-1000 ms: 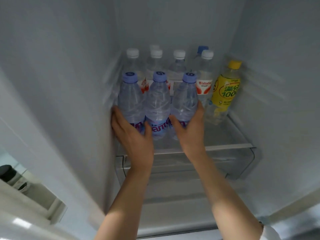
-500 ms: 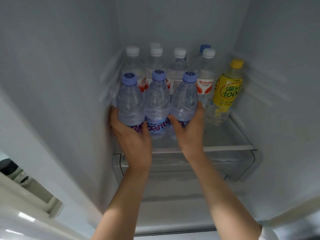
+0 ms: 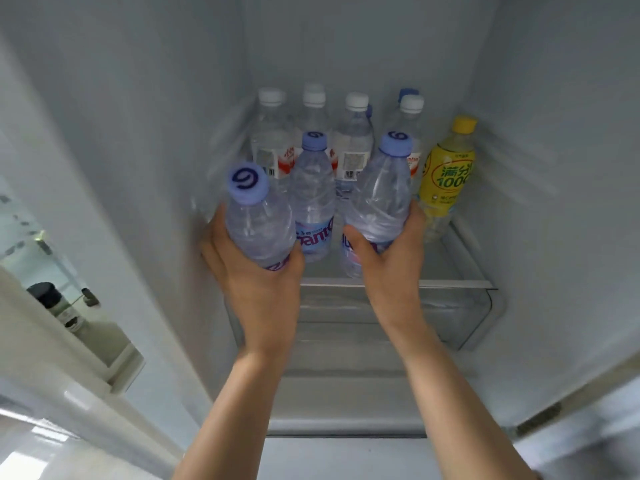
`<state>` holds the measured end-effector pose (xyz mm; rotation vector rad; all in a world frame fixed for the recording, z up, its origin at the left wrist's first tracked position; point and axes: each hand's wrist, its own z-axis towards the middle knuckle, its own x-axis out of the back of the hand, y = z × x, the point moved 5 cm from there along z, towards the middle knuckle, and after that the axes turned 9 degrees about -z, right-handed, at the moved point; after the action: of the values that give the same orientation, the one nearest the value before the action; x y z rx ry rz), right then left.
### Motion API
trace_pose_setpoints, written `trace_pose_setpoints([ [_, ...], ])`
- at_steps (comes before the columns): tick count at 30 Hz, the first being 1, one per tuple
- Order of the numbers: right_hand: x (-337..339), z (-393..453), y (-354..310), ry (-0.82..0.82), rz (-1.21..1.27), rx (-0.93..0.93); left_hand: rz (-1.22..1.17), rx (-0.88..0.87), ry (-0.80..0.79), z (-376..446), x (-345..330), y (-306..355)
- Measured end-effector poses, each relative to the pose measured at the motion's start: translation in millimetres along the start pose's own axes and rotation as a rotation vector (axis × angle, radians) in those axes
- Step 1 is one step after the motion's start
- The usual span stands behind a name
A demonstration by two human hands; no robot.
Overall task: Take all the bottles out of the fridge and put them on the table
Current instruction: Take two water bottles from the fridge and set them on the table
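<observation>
Inside the open fridge, my left hand (image 3: 258, 271) grips a clear water bottle with a purple cap (image 3: 258, 216), lifted and tilted toward me. My right hand (image 3: 389, 261) grips a second purple-capped bottle (image 3: 381, 192), also raised off the glass shelf (image 3: 450, 265). A third purple-capped bottle (image 3: 313, 195) stands upright on the shelf between them. Behind it stand several white-capped water bottles (image 3: 353, 143) with red and white labels. A yellow drink bottle (image 3: 446, 174) stands at the right end of the shelf.
A clear drawer (image 3: 460, 313) sits under the shelf. The fridge's side walls close in left and right. On the left, the open door's shelf holds a dark-capped jar (image 3: 57, 304).
Both hands have lifted the left and right purple-capped bottles off the shelf and drawn them toward me; the middle bottle stays standing on the shelf.
</observation>
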<state>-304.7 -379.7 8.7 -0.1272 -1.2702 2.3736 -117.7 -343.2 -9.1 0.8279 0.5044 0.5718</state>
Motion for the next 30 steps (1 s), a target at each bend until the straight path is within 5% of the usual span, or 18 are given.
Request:
trace_pose_setpoints([
  [14, 35, -124, -60, 0.031, -0.086, 0.008, -0.019, 0.1, -0.264, -51, 66, 54],
  [30, 120, -367, -138, 0.301, -0.341, -0.312, -0.187, 0.29, -0.81, -181, 204, 83],
])
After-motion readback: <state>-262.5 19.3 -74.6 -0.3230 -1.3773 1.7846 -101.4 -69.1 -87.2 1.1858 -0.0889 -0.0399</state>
